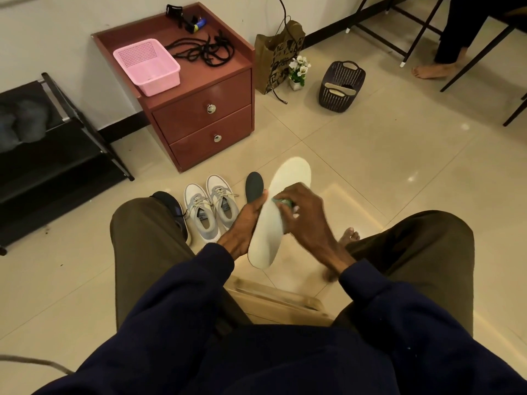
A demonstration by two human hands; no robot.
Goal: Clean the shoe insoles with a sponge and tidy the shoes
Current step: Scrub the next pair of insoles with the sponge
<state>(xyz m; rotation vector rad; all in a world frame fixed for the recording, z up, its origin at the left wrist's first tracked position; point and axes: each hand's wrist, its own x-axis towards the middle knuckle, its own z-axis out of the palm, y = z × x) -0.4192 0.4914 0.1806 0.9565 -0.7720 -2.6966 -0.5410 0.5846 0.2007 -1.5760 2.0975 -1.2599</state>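
My left hand (242, 228) holds a long white insole (288, 181) from underneath, thumb on its left edge, above the floor between my knees. My right hand (305, 215) grips a green sponge (283, 202) and presses it on the insole's middle; most of the sponge is hidden by my fingers. A dark grey insole (253, 185) lies on the tiles just left of the white one. A pair of grey-and-white sneakers (211, 209) stands side by side on the floor, and a dark shoe (171, 205) sits partly behind my left knee.
A red-brown two-drawer cabinet (211, 118) carries a pink basket (147, 65) and black laces (202, 51). A dark basket (340, 86) holding insoles, a paper bag (278, 57) and a small flower pot (298, 72) stand beyond. Black shoe rack (54, 166) at left; another person's foot (430, 71) far right.
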